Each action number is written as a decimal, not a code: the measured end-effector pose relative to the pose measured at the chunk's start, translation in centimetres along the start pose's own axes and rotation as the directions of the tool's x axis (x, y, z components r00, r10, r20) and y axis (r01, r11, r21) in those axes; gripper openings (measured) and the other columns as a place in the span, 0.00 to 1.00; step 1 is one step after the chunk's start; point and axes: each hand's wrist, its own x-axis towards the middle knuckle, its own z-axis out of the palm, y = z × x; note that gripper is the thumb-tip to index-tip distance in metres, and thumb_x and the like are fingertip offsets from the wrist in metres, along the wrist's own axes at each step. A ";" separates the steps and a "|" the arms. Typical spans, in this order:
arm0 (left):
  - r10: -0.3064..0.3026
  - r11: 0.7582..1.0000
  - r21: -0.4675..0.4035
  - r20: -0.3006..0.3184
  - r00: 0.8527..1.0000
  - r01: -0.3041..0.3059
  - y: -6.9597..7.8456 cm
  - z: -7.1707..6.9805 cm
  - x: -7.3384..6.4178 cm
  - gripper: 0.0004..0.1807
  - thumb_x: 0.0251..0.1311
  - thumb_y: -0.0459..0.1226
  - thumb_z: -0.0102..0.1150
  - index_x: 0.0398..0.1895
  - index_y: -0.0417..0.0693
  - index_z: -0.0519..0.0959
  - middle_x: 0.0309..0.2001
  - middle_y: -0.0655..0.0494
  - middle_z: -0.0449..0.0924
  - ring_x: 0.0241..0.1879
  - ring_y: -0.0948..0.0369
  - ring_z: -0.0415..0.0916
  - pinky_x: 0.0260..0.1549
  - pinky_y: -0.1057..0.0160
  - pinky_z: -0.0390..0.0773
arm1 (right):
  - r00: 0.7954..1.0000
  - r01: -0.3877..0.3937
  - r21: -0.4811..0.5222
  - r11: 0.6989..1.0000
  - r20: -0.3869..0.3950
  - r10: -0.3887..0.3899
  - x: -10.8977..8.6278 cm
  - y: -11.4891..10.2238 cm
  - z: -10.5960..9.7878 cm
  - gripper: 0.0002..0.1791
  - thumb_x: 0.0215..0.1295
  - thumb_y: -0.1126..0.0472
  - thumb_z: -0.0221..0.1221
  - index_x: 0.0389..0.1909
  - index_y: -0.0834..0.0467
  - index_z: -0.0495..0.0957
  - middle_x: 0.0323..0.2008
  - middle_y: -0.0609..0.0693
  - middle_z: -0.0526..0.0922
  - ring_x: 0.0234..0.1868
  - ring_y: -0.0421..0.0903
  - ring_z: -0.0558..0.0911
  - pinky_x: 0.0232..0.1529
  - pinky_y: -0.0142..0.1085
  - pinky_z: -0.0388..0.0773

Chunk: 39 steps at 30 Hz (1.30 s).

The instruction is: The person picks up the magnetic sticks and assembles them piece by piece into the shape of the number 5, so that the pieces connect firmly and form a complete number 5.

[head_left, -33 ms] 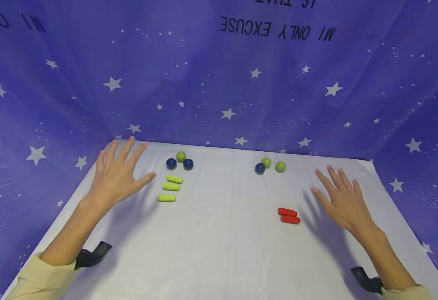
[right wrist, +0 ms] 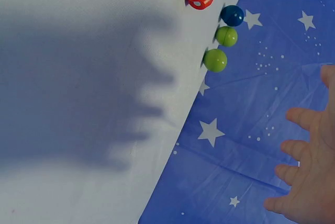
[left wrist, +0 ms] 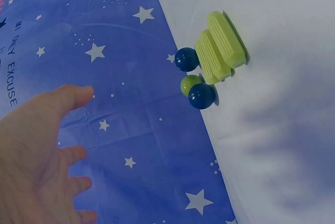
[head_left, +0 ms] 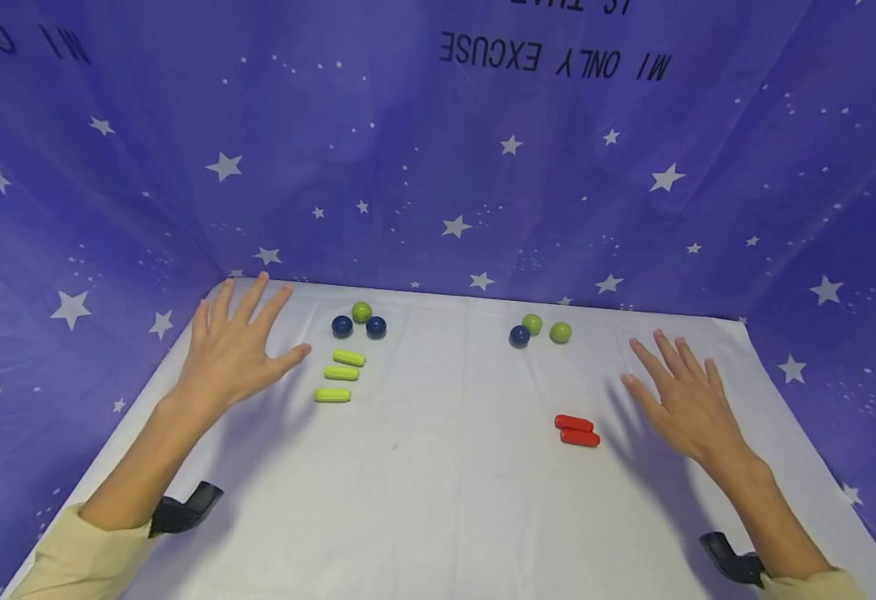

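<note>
My left hand [head_left: 231,354] is held above the table with its fingers spread and grips nothing. Just right of its thumb lie three yellow-green ribbed sticks [head_left: 342,374]. Behind them sit two dark blue balls [head_left: 376,327] and a green ball [head_left: 362,312]. On the other side my right hand [head_left: 691,407], also spread and holding nothing, hovers to the right of two red sticks [head_left: 578,437] lying side by side. Farther back are a dark blue ball [head_left: 519,337] and two green balls [head_left: 561,332]. Both wrist views show the fingers apart from every object.
A white cloth [head_left: 438,500] covers the table. Purple sheets [head_left: 407,167] with stars and printed words stand along its back and sides. Each wrist wears a black strap [head_left: 186,508]. Shadows of both hands fall on the cloth.
</note>
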 end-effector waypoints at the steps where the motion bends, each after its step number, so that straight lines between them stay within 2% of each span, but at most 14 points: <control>1: 0.004 1.000 0.001 -0.001 1.000 -0.004 0.0 0.1 0.0 0.47 0.62 0.60 0.58 0.79 0.51 0.54 0.78 0.39 0.43 0.74 0.34 0.32 0.64 0.28 0.32 | 1.000 -0.002 0.000 1.000 0.001 0.002 0.0 0.0 0.0 0.35 0.77 0.42 0.45 0.77 0.56 0.57 0.75 0.67 0.51 0.76 0.67 0.43 0.68 0.66 0.28; 11: 0.017 1.000 -0.021 0.004 1.000 -0.017 -0.2 0.9 0.1 0.46 0.64 0.59 0.58 0.79 0.51 0.54 0.78 0.38 0.44 0.74 0.32 0.34 0.63 0.26 0.35 | 1.000 -0.016 0.012 1.000 0.011 0.016 0.3 -0.1 0.1 0.36 0.76 0.41 0.46 0.76 0.57 0.58 0.75 0.68 0.52 0.75 0.69 0.46 0.68 0.67 0.29; 15: 0.043 0.997 -0.070 -0.019 0.999 -0.044 -0.3 1.4 0.3 0.42 0.65 0.53 0.60 0.77 0.48 0.57 0.76 0.37 0.49 0.71 0.30 0.41 0.61 0.24 0.43 | 1.000 -0.012 0.055 0.998 0.011 0.011 0.8 -0.3 0.2 0.35 0.76 0.42 0.49 0.73 0.60 0.63 0.73 0.69 0.55 0.72 0.71 0.52 0.67 0.69 0.42; 18: 0.074 0.988 -0.135 -0.045 0.996 -0.080 -0.4 2.1 0.6 0.39 0.65 0.47 0.62 0.75 0.45 0.61 0.74 0.35 0.54 0.70 0.30 0.47 0.59 0.23 0.48 | 1.000 -0.019 0.112 0.994 0.026 0.016 1.2 -0.4 0.5 0.33 0.75 0.43 0.51 0.71 0.62 0.65 0.72 0.69 0.58 0.70 0.72 0.57 0.62 0.70 0.53; 21: 0.095 0.973 -0.206 -0.048 0.994 -0.102 -0.5 3.2 1.1 0.36 0.65 0.43 0.63 0.73 0.43 0.64 0.71 0.35 0.59 0.69 0.32 0.52 0.59 0.26 0.54 | 0.999 -0.031 0.179 0.983 0.032 0.026 1.5 -0.6 0.8 0.31 0.75 0.46 0.53 0.68 0.63 0.68 0.70 0.69 0.62 0.68 0.71 0.61 0.59 0.71 0.58; 26: 0.114 0.928 -0.357 0.000 0.993 -0.106 -0.7 5.5 2.2 0.31 0.67 0.38 0.62 0.71 0.38 0.65 0.67 0.35 0.67 0.65 0.37 0.62 0.61 0.34 0.61 | 0.999 -0.040 0.277 0.960 0.005 0.040 2.2 -0.6 1.7 0.25 0.73 0.52 0.58 0.63 0.63 0.72 0.64 0.67 0.70 0.64 0.68 0.67 0.58 0.67 0.65; 30: 0.121 0.866 -0.491 0.026 0.992 -0.093 -0.8 7.3 3.1 0.28 0.68 0.34 0.61 0.68 0.34 0.68 0.62 0.34 0.72 0.61 0.39 0.70 0.59 0.40 0.69 | 0.998 -0.056 0.360 0.931 0.009 0.057 3.0 -0.9 2.6 0.22 0.72 0.56 0.60 0.62 0.64 0.74 0.61 0.66 0.73 0.61 0.66 0.72 0.57 0.62 0.70; 33: 0.125 0.823 -0.562 0.039 0.991 -0.082 -0.9 8.6 3.6 0.24 0.67 0.33 0.61 0.65 0.33 0.71 0.60 0.36 0.75 0.59 0.41 0.73 0.57 0.44 0.73 | 0.998 -0.067 0.431 0.900 0.025 0.062 3.8 -1.2 3.3 0.22 0.72 0.58 0.60 0.61 0.65 0.75 0.60 0.66 0.74 0.60 0.65 0.74 0.58 0.59 0.71; 36: 0.130 0.803 -0.592 0.061 0.990 -0.069 -0.9 9.6 4.0 0.22 0.67 0.32 0.62 0.62 0.34 0.75 0.59 0.37 0.76 0.58 0.42 0.73 0.56 0.46 0.74 | 0.997 -0.075 0.497 0.865 0.041 0.063 4.7 -1.6 4.1 0.20 0.71 0.59 0.61 0.59 0.65 0.76 0.59 0.64 0.76 0.59 0.63 0.76 0.58 0.57 0.72; 39: 0.140 0.796 -0.602 0.084 0.987 -0.062 -1.0 10.2 4.3 0.20 0.67 0.32 0.61 0.61 0.35 0.76 0.59 0.38 0.76 0.59 0.42 0.73 0.56 0.46 0.74 | 0.996 -0.086 0.551 0.830 0.059 0.064 5.7 -2.1 4.9 0.20 0.70 0.61 0.62 0.58 0.66 0.76 0.58 0.63 0.77 0.59 0.61 0.77 0.59 0.55 0.72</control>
